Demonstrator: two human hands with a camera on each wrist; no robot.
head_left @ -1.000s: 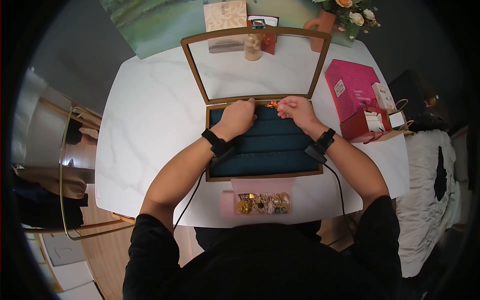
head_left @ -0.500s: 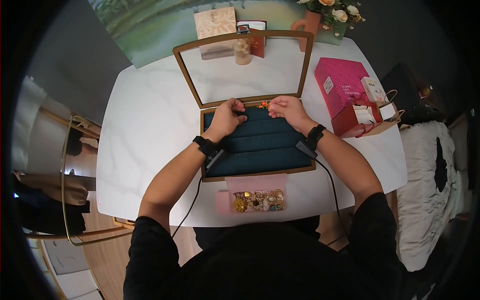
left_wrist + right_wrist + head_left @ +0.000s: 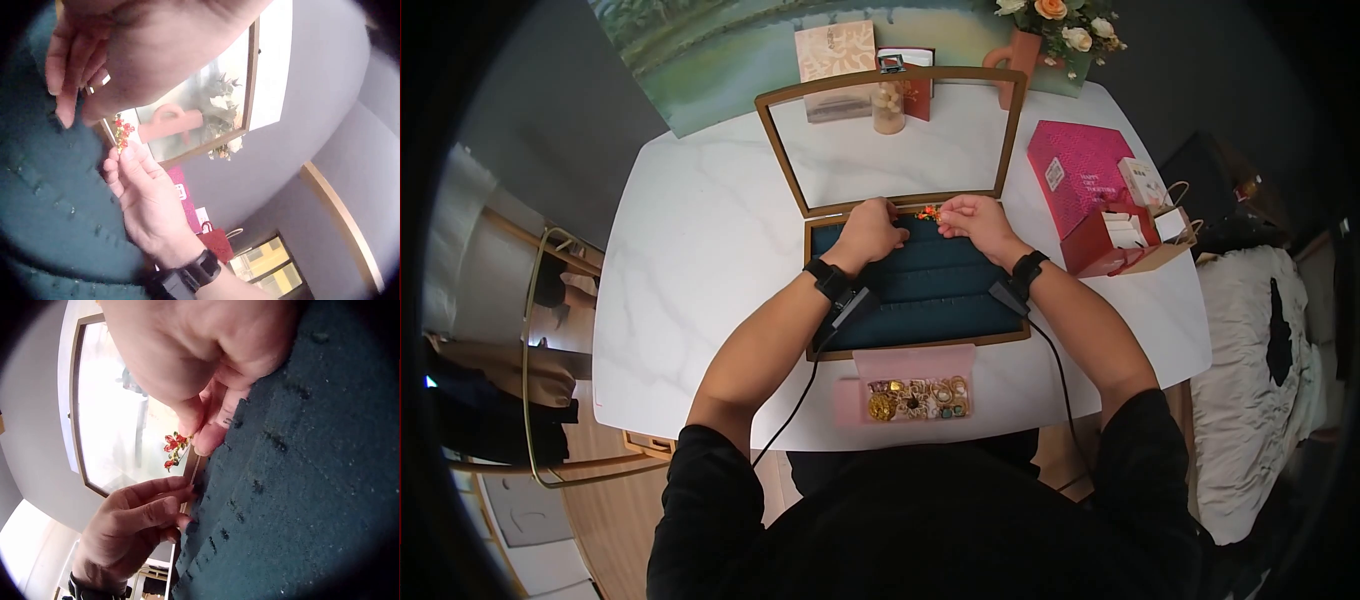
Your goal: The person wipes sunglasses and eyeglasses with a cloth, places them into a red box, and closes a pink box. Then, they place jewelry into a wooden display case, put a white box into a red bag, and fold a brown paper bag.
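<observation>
A piece of jewelry with red flowers and gold-colored parts (image 3: 174,447) is pinched between the thumb and fingers of my right hand (image 3: 980,224), over the back row of a wooden jewelry box (image 3: 940,352). Whether it is a brooch or another kind, I cannot tell. My left hand (image 3: 870,235) is at the back left of the same row, its fingertips (image 3: 65,119) against the dark teal padding (image 3: 945,288) and holding nothing. Long padded rolls fill the box. Its glass lid (image 3: 1012,130) stands raised behind both hands.
In front of the box lies a pink case (image 3: 852,402) full of assorted jewelry. At the right stand a magenta box (image 3: 1085,160) and a red bag (image 3: 1090,250) holding white boxes. Behind the lid are a jar (image 3: 888,112) and a vase (image 3: 1018,65) with flowers. A cable runs from each wrist.
My left hand shifted left along the back row, then came back right, closer to the jewelry. The right hand keeps its pinch on the jewelry, near the same spot. The head view swayed slightly.
</observation>
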